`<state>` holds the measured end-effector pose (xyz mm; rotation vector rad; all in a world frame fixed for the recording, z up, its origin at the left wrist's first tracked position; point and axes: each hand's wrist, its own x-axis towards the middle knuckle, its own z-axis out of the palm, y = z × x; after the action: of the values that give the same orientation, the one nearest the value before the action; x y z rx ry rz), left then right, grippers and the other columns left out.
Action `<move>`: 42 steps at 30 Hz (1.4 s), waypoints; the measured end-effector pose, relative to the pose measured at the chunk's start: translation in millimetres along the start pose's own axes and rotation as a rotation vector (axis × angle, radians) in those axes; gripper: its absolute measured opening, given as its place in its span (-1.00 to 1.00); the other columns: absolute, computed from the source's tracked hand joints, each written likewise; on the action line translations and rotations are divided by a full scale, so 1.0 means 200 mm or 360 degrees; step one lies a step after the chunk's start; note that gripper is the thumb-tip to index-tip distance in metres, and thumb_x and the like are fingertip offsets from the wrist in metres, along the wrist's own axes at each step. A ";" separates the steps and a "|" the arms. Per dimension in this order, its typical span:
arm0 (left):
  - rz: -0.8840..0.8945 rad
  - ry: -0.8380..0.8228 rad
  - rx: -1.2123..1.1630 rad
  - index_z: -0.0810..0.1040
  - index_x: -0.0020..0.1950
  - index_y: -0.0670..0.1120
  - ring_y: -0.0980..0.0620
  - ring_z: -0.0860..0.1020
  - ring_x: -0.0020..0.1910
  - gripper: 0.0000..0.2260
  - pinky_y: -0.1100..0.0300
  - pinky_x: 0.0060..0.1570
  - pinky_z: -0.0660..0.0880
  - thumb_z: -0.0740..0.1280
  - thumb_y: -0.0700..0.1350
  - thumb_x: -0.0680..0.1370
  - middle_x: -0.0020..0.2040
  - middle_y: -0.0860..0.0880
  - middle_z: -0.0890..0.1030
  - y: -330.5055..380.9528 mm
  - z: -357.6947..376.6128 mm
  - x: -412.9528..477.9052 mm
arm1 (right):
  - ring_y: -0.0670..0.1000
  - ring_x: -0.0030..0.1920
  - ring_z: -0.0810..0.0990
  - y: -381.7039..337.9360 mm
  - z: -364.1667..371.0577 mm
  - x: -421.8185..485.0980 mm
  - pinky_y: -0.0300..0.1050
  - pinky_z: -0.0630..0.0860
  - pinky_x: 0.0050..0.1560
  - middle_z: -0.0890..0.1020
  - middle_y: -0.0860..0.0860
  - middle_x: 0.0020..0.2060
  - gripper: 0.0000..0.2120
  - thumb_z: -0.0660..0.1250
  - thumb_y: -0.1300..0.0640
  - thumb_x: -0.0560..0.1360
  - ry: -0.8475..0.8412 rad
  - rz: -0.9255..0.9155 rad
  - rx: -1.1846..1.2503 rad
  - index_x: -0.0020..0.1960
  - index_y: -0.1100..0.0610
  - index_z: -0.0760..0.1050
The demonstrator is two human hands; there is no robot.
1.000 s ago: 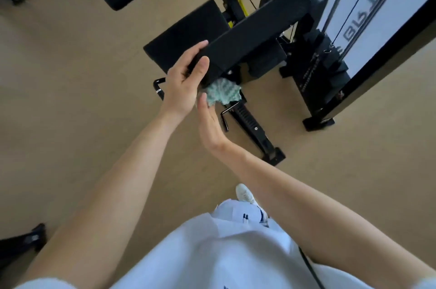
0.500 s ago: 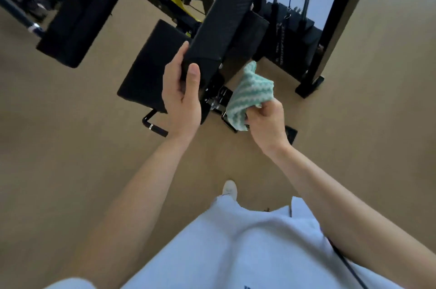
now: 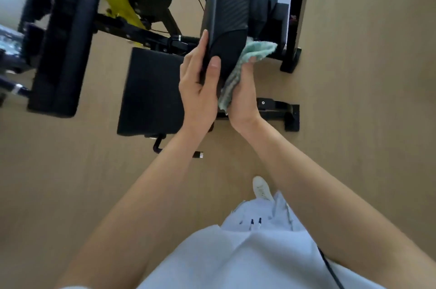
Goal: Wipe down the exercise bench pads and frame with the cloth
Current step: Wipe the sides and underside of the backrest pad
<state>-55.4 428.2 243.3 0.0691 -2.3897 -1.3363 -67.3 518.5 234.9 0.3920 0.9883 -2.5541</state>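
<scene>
Head view: the left hand [image 3: 200,93] closes its grip round the lower end of the long black back pad [image 3: 230,5], which stands steeply in the upper middle of the frame, thumb on its near face and fingers along its left edge. The right hand [image 3: 243,100] grips the green-and-white cloth [image 3: 257,52] and holds it against the pad's right side, just right of the left hand; most of its fingers are hidden behind the cloth. Left of the hands lies the black seat pad [image 3: 151,90]. The black frame foot [image 3: 280,109] rests on the tan floor [image 3: 365,123] right of the wrists. A white shoe [image 3: 260,188] shows lower down.
</scene>
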 end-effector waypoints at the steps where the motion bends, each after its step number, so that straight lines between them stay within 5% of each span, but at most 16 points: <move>1: -0.0009 0.0000 0.0017 0.36 0.60 -0.14 -0.14 0.51 0.35 -0.53 -0.22 0.36 0.49 0.24 -0.02 0.70 0.27 0.14 0.53 0.01 0.00 -0.01 | 0.06 0.61 0.21 0.05 -0.03 0.01 -0.03 0.10 0.63 0.28 0.09 0.59 -0.43 -0.02 -0.15 0.70 0.0035 0.0091 0.0028 0.61 0.13 0.16; 6: 0.0058 -0.0010 0.0144 0.31 0.61 -0.15 -0.05 0.44 0.48 -0.53 -0.14 0.47 0.43 0.21 -0.06 0.71 0.39 0.21 0.47 0.03 -0.01 -0.02 | 0.05 0.49 0.41 0.41 -0.17 0.14 0.04 0.20 0.60 0.44 0.10 0.49 -0.30 0.22 -0.17 0.52 0.0030 0.0380 -0.0053 0.57 0.14 0.27; 11: 0.0071 -0.0147 0.0257 0.17 0.65 -0.25 -0.03 0.38 0.54 -0.47 -0.13 0.51 0.39 0.24 -0.15 0.71 0.54 -0.02 0.39 -0.02 -0.03 -0.05 | -0.07 0.12 0.58 0.55 -0.37 0.21 -0.21 0.48 0.27 0.60 -0.02 0.15 -0.53 0.08 -0.03 0.72 -0.0089 0.0629 -0.0273 0.56 0.15 0.28; 15: 0.0224 -0.0215 0.0441 0.18 0.62 -0.32 -0.21 0.44 0.48 -0.42 -0.25 0.41 0.45 0.33 -0.25 0.66 0.52 -0.24 0.41 -0.15 -0.11 -0.11 | -0.01 0.15 0.62 0.61 -0.57 0.25 -0.07 0.46 0.34 0.60 0.05 0.25 -0.58 0.07 -0.12 0.71 -0.0171 0.0748 -0.0367 0.42 0.11 0.39; 20: -0.0422 -0.0300 0.0680 0.27 0.63 -0.01 0.06 0.41 0.51 -0.41 -0.09 0.51 0.41 0.36 -0.21 0.62 0.55 0.08 0.40 -0.41 -0.17 -0.20 | -0.04 0.07 0.59 0.65 -0.66 0.31 -0.16 0.46 0.18 0.60 0.03 0.18 -0.67 0.08 -0.05 0.71 0.0029 0.0616 -0.0203 0.29 0.10 0.49; 25: -0.1051 -0.0625 0.0704 0.30 0.60 0.09 -0.02 0.43 0.51 -0.41 -0.03 0.52 0.36 0.40 -0.18 0.61 0.52 0.12 0.47 -0.72 -0.12 -0.12 | 0.03 0.31 0.47 0.57 -0.46 0.42 -0.08 0.28 0.50 0.51 0.10 0.36 -0.63 0.06 0.09 0.73 0.0027 0.0295 0.0108 0.46 0.20 0.37; 29: -0.1100 -0.0679 0.0856 0.45 0.48 -0.03 -0.04 0.57 0.32 -0.58 0.00 0.39 0.48 0.39 -0.16 0.62 0.30 0.00 0.63 -0.82 -0.03 -0.05 | -0.01 0.60 0.16 0.60 -0.27 0.46 -0.26 0.10 0.49 0.22 0.07 0.60 -0.52 -0.01 0.01 0.75 -0.0154 -0.0035 0.0002 0.61 0.17 0.16; 34: -0.0968 -0.0611 0.0898 0.56 0.34 -0.09 0.00 0.67 0.17 -0.64 0.12 0.19 0.59 0.45 -0.22 0.55 0.16 -0.04 0.71 -0.91 -0.06 -0.04 | -0.12 0.24 0.55 0.88 -0.32 0.55 -0.13 0.41 0.37 0.61 -0.11 0.12 -0.79 0.20 -0.06 0.57 -0.0205 0.0011 0.0077 0.15 -0.09 0.51; 39: -0.0885 -0.0556 0.0883 0.58 0.26 -0.12 0.15 0.65 0.03 -0.66 0.44 -0.08 0.55 0.46 -0.31 0.51 0.09 -0.01 0.71 -0.97 -0.09 -0.06 | 0.10 0.29 0.51 1.13 -0.53 0.53 0.04 0.36 0.47 0.57 0.09 0.26 -0.68 0.16 0.10 0.66 -0.0133 0.0185 -0.0338 0.34 0.18 0.47; 42: -0.0874 -0.0516 0.0874 0.57 0.23 -0.15 0.26 0.61 -0.07 -0.70 0.52 -0.21 0.48 0.42 -0.36 0.53 0.06 -0.03 0.68 -1.00 -0.09 -0.07 | 0.17 0.24 0.57 1.21 -0.68 0.52 -0.01 0.45 0.35 0.60 0.18 0.24 -0.66 0.16 0.13 0.63 0.0032 0.0249 -0.0135 0.32 0.25 0.48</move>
<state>-65.4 309.5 81.7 0.7604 -3.1020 -0.8838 -37.7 422.8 -43.5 0.4536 1.0271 -2.3648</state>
